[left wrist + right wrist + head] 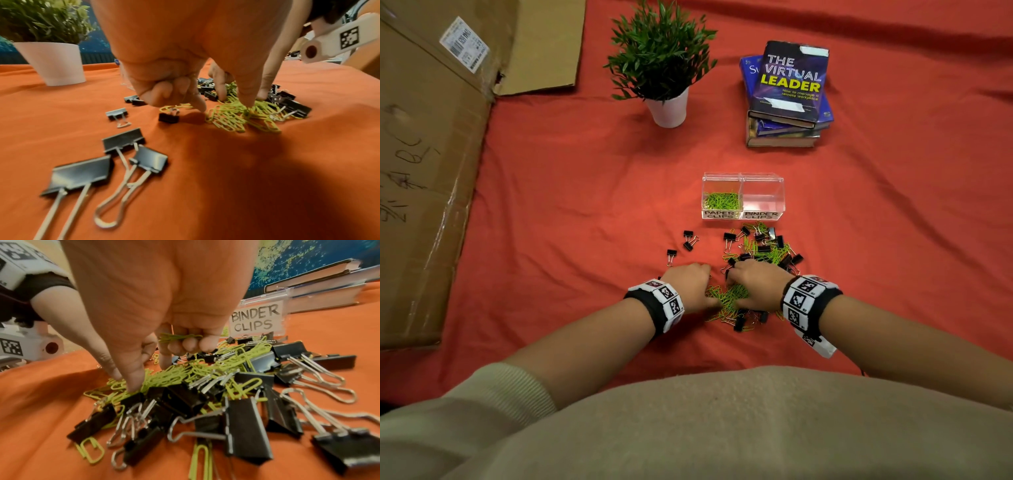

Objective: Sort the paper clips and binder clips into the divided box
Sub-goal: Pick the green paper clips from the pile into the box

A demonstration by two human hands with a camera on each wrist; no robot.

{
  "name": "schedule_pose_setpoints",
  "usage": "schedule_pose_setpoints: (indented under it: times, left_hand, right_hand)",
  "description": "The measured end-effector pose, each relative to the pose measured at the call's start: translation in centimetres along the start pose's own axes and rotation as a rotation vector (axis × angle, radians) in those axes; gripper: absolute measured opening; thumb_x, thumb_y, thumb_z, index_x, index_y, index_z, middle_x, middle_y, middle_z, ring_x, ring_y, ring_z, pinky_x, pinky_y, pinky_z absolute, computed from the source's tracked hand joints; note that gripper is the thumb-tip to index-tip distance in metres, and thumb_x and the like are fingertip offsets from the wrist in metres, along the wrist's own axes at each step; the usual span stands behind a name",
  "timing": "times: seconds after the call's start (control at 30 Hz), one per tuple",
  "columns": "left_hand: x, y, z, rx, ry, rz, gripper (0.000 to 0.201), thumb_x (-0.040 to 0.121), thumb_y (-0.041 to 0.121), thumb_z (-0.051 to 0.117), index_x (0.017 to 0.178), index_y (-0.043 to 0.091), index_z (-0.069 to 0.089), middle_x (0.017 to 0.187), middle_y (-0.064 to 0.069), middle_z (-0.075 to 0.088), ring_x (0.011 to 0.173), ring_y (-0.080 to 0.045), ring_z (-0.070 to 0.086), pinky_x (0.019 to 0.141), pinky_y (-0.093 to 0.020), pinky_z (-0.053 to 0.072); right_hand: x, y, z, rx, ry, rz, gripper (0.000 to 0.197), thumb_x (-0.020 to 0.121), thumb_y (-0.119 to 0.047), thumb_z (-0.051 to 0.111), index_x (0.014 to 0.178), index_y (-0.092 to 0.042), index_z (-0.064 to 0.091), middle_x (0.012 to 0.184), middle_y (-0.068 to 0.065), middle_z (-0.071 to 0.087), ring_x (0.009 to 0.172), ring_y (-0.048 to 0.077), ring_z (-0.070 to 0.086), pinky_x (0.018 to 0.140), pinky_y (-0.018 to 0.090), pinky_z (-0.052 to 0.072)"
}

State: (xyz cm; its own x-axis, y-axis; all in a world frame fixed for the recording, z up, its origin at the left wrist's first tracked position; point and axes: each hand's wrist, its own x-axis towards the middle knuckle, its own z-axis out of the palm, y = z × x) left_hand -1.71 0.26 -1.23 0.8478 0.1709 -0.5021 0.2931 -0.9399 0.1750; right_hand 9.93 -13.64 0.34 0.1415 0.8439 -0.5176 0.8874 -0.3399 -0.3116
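A clear divided box (743, 178) stands on the red cloth; its "PAPER CLIPS" half holds green paper clips (722, 200), and its "BINDER CLIPS" half (256, 319) looks bare. In front lies a mixed pile of black binder clips (246, 426) and green paper clips (729, 296). My right hand (144, 374) grips several green paper clips (179, 337) under its curled fingers, thumb and forefinger down in the pile. My left hand (224, 105) touches the pile's left edge with thumb and forefinger, other fingers curled; nothing shows in them.
Loose binder clips (123, 141) lie left of the pile. A potted plant (669, 109) and a stack of books (787, 92) stand beyond the box. A flattened cardboard box (431, 154) covers the left side.
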Motion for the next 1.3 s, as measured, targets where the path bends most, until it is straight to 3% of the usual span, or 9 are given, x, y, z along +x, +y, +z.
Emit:
schedule_pose_setpoints:
  times: [0.33,0.5,0.67,0.77,0.83,0.93,1.07,1.2,1.3]
  left_hand:
    - [-0.5,0.7,0.0,0.071,-0.074,0.091,0.04,0.091,0.036,0.055,0.116,0.005,0.047,0.119,-0.017,0.059,0.109,-0.035,0.058,0.084,-0.042,0.049]
    - [-0.5,1.1,-0.2,0.084,-0.098,0.082,0.032,0.092,0.023,0.049,0.117,0.003,0.048,0.12,-0.018,0.058,0.11,-0.035,0.057,0.082,-0.042,0.048]
    - [-0.4,0.9,-0.3,-0.001,-0.111,0.042,0.032,0.09,0.02,0.05,0.117,0.002,0.048,0.122,-0.018,0.055,0.113,-0.035,0.055,0.089,-0.042,0.045]
    - [-0.3,0.3,-0.5,-0.125,-0.079,0.02,0.03,0.091,0.021,0.049,0.113,0.001,0.049,0.119,-0.018,0.053,0.109,-0.035,0.056,0.089,-0.041,0.044]
    - [-0.3,-0.2,-0.6,-0.21,-0.063,0.018,0.026,0.091,0.022,0.049,0.108,0.001,0.049,0.114,-0.018,0.054,0.104,-0.036,0.056,0.086,-0.04,0.043]
    - [-0.3,-0.7,-0.9,-0.303,-0.05,0.003,0.022,0.092,0.021,0.05,0.102,0.002,0.051,0.105,-0.019,0.059,0.096,-0.035,0.057,0.078,-0.037,0.043]
    - [-0.3,-0.9,-1.3,-0.401,-0.012,-0.047,0.018,0.092,0.021,0.051,0.097,0.004,0.054,0.096,-0.017,0.063,0.087,-0.031,0.06,0.068,-0.032,0.043]
    - [0.0,-1.3,-2.3,-0.459,0.021,-0.037,0.012,0.091,0.02,0.052,0.092,0.008,0.05,0.088,-0.014,0.059,0.081,-0.027,0.056,0.067,-0.031,0.038]
    - [0.6,-1.6,-4.0,-0.463,0.041,-0.004,0.01,0.091,0.018,0.052,0.091,0.009,0.048,0.085,-0.011,0.055,0.077,-0.023,0.05,0.067,-0.031,0.036]
  right_hand:
    - [0.0,0.6,0.5,0.144,-0.016,0.035,0.027,0.087,-0.028,0.063,0.11,-0.014,0.058,0.114,0.005,0.055,0.11,0.022,0.05,0.09,0.035,0.044]
    - [0.7,0.6,0.2,0.288,-0.014,0.1,0.012,0.088,-0.022,0.062,0.091,-0.01,0.061,0.094,0.0,0.05,0.087,0.016,0.05,0.077,0.026,0.041]
    - [0.8,1.3,-2.8,0.507,-0.029,0.172,0.016,0.093,-0.028,0.055,0.094,-0.014,0.062,0.081,-0.005,0.059,0.065,0.006,0.052,0.058,0.02,0.043]
    - [1.0,2.2,-5.3,0.679,0.011,0.221,0.021,0.094,-0.035,0.053,0.098,-0.018,0.063,0.088,-0.005,0.062,0.068,0.007,0.053,0.064,0.022,0.045]
    - [1.5,2.6,-7.2,0.87,0.066,0.236,0.017,0.093,-0.035,0.053,0.086,-0.022,0.062,0.083,-0.003,0.061,0.07,0.012,0.053,0.072,0.029,0.047]
    - [2.9,2.8,-10.1,1.018,0.189,0.282,0.018,0.094,-0.03,0.052,0.08,-0.021,0.059,0.08,-0.003,0.059,0.068,0.012,0.051,0.07,0.028,0.046]
    - [6.7,2.7,-12.3,0.704,0.339,0.368,0.022,0.095,-0.027,0.052,0.081,-0.011,0.058,0.074,0.006,0.057,0.071,0.02,0.053,0.059,0.025,0.043]
    - [9.9,2.0,-11.5,0.363,0.285,0.413,0.016,0.092,-0.017,0.052,0.099,-0.005,0.061,0.104,0.015,0.065,0.098,0.032,0.061,0.079,0.033,0.046]
    - [10.0,1.9,-10.6,0.314,0.313,0.376,0.024,0.089,-0.007,0.053,0.112,-0.005,0.06,0.114,0.017,0.064,0.103,0.032,0.061,0.083,0.032,0.048]
